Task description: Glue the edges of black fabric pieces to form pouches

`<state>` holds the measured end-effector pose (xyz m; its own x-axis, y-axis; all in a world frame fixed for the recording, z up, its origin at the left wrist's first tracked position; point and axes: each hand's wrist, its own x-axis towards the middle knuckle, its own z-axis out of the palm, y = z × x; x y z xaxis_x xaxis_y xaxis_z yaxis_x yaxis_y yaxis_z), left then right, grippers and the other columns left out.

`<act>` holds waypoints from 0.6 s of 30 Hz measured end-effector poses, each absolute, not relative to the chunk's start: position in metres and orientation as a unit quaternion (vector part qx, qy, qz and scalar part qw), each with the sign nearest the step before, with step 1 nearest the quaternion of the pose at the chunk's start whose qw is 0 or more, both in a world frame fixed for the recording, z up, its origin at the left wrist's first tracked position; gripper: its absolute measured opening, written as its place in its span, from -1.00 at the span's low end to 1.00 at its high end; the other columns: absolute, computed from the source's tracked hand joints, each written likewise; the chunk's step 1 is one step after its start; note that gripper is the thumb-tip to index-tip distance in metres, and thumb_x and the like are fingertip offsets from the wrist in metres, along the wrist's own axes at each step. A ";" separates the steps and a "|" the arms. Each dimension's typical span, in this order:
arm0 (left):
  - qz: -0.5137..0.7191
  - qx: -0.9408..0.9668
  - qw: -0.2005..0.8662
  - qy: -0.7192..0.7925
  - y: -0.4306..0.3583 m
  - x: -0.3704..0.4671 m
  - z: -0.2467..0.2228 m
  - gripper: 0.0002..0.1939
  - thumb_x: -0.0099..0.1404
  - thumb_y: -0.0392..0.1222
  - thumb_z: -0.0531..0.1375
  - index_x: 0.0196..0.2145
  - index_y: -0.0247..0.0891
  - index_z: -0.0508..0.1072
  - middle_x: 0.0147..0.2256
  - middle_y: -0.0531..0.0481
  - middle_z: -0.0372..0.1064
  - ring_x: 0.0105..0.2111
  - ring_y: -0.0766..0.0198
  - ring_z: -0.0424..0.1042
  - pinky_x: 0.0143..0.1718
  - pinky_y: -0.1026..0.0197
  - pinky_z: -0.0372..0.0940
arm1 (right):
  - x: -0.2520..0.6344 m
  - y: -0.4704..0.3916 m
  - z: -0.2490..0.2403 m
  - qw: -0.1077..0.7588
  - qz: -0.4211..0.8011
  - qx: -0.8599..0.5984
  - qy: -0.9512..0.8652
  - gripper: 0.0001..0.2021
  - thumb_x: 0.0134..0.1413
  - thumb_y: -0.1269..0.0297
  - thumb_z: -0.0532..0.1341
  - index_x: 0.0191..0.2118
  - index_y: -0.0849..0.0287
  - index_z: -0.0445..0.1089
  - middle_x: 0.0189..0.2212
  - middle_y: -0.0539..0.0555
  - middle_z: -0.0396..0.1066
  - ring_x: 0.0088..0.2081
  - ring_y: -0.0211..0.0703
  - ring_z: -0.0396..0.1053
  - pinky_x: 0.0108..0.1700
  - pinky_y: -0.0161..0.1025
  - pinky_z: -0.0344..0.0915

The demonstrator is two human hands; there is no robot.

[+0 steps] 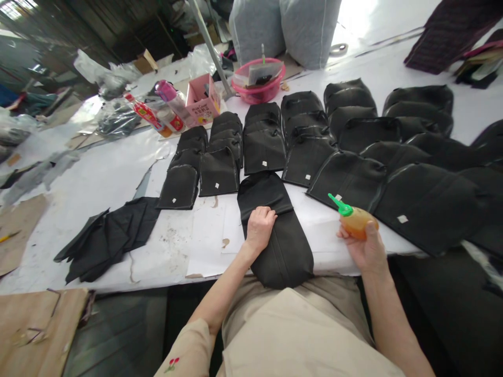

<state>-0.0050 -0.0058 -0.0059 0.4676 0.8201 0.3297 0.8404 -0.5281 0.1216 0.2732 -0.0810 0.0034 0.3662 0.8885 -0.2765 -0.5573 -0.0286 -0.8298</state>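
A long black leather-like piece (pixel 280 246) with rounded ends lies in front of me, its near end hanging over the table's front edge. Across its middle runs a fold or flap edge, where my left hand (pixel 261 225) is closed with curled fingers on the material. Off to the right, my right hand (pixel 369 250) grips a squeeze bottle (pixel 358 222) of orange-amber liquid, its green nozzle pointing up and to the left. The bottle is held above the table, apart from the black piece. What the left fingertips pinch is partly hidden.
Rows of overlapping black pieces (pixel 265 149), several with small white tags, cover the table's middle and right. Loose black cloth (pixel 118 238) lies at left. Behind stand a pink basin (pixel 257 94), a pink box (pixel 203 99), bottles (pixel 147 112) and grey sacks (pixel 257 31).
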 end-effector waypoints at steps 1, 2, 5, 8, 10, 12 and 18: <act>-0.178 -0.855 0.037 -0.485 -0.004 -0.005 -0.006 -0.88 0.46 -0.29 0.15 -0.24 -0.25 0.47 -0.25 -0.13 0.47 -0.20 0.06 0.45 -0.20 0.05 0.35 | 0.273 -0.081 0.004 0.675 0.536 -0.477 -0.172 -0.45 -0.18 -0.22 0.49 -0.18 0.10 0.56 -0.38 0.03 0.50 -0.54 -0.27 0.29 -0.46 -0.22 0.45; -0.182 -0.854 0.043 -0.486 -0.003 -0.004 -0.007 -0.87 0.47 -0.31 0.13 -0.24 -0.25 0.47 -0.26 -0.13 0.47 -0.20 0.07 0.45 -0.20 0.05 0.35 | 0.273 -0.081 0.004 0.675 0.536 -0.478 -0.171 -0.45 -0.19 -0.22 0.49 -0.17 0.10 0.56 -0.38 0.02 0.50 -0.54 -0.28 0.29 -0.46 -0.22 0.45; -0.211 -0.844 0.046 -0.492 0.000 0.000 -0.008 -0.84 0.47 -0.36 0.08 -0.13 -0.24 0.46 -0.23 -0.13 0.48 -0.20 0.10 0.47 -0.19 0.07 0.36 | 0.273 -0.081 0.003 0.675 0.535 -0.478 -0.170 -0.43 -0.19 -0.21 0.50 -0.15 0.10 0.55 -0.37 0.03 0.50 -0.54 -0.28 0.30 -0.46 -0.22 0.45; -0.240 -0.828 0.036 -0.506 -0.001 0.003 -0.008 -0.81 0.46 -0.38 0.07 -0.08 -0.23 0.43 -0.14 -0.16 0.47 -0.16 0.11 0.47 -0.15 0.07 0.38 | 0.274 -0.081 0.001 0.676 0.534 -0.477 -0.174 -0.44 -0.17 -0.20 0.49 -0.13 0.10 0.55 -0.36 0.03 0.50 -0.53 -0.27 0.30 -0.46 -0.21 0.46; -0.229 -0.829 0.037 -0.509 -0.004 0.003 -0.008 -0.87 0.46 -0.35 0.10 -0.18 -0.22 0.44 -0.17 -0.16 0.47 -0.15 0.08 0.46 -0.15 0.04 0.36 | 0.275 -0.082 0.000 0.676 0.535 -0.474 -0.177 -0.45 -0.14 -0.20 0.48 -0.13 0.11 0.55 -0.36 0.04 0.50 -0.53 -0.27 0.30 -0.46 -0.21 0.46; -0.203 -0.837 0.036 -0.507 -0.005 0.002 -0.008 -0.91 0.45 -0.30 0.16 -0.25 -0.22 0.43 -0.25 -0.12 0.46 -0.19 0.07 0.45 -0.17 0.04 0.33 | 0.276 -0.082 -0.001 0.676 0.537 -0.473 -0.176 -0.45 -0.13 -0.20 0.48 -0.13 0.12 0.55 -0.37 0.05 0.49 -0.53 -0.27 0.31 -0.45 -0.21 0.46; -0.153 -0.846 0.055 -0.507 -0.002 0.002 -0.009 -0.89 0.40 -0.27 0.25 -0.32 -0.23 0.41 -0.29 -0.07 0.46 -0.25 0.10 0.43 -0.24 0.10 0.33 | 0.277 -0.083 -0.002 0.674 0.540 -0.474 -0.170 -0.47 -0.11 -0.19 0.47 -0.13 0.11 0.56 -0.37 0.05 0.49 -0.51 -0.24 0.31 -0.43 -0.19 0.47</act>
